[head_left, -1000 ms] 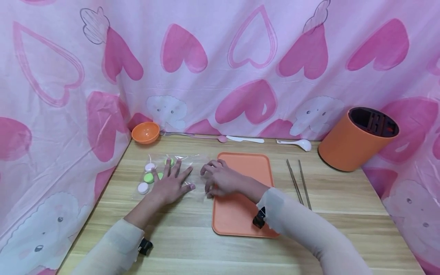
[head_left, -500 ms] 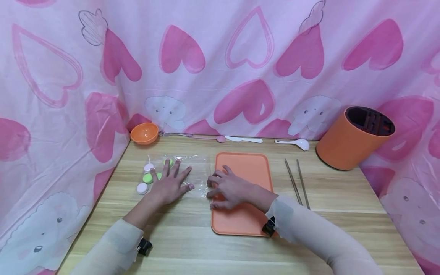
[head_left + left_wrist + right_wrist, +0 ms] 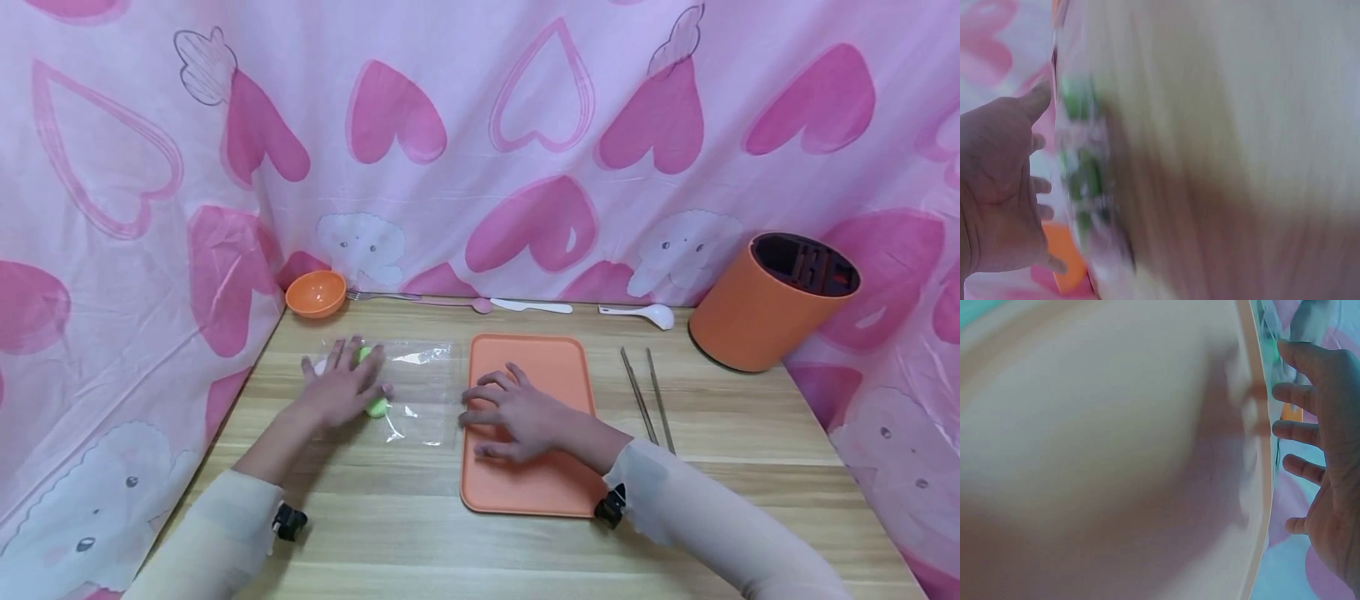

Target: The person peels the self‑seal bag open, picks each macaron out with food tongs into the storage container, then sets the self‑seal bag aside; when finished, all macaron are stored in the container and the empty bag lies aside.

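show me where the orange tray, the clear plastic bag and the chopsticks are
orange tray (image 3: 551,362): head view, on the bare far part of its floor, beyond the right hand.
clear plastic bag (image 3: 423,392): head view, on its flat see-through right half.
chopsticks (image 3: 647,392): head view, on the middle of the pair, right of the tray.

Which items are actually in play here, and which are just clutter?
In play: left hand on clear bag of green and white discs; right hand over orange tray.
Lying about: orange bowl, fork, knife, white spoon, chopsticks, orange holder.
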The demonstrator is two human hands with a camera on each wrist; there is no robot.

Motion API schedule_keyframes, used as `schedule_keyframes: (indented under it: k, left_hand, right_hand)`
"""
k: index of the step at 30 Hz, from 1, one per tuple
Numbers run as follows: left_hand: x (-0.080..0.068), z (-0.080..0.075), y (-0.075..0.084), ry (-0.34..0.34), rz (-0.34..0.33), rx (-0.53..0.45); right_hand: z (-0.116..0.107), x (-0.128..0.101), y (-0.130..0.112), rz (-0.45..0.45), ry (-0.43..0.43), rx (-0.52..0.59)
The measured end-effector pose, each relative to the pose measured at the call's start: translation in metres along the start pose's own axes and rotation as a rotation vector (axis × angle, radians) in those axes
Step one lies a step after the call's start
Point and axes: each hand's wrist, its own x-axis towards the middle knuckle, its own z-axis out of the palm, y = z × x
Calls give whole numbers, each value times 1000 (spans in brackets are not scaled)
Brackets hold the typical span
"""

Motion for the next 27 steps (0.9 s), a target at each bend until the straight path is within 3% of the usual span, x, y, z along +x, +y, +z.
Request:
schedule_keyframes:
  k: [7,12,16,22,27]
  left_hand:
    - [-4,-23,-47,-113,-26,-103]
    - [-7,-32,-73,-161,9,-191]
    - [-11,-39,-86,-200,45,-301]
    - [-13,-50,-99,-310,79,-488]
    - [-13,-55,-100,-384,19,-529]
  right_hand:
    - [-10,-35,18,89,64,59]
    - [-16,-67,33,166,117,102]
    - [-19,-94,41,268,126,135]
    - [-19,-132,51,378,157,117]
    - [-16,-163,58,477,172,120]
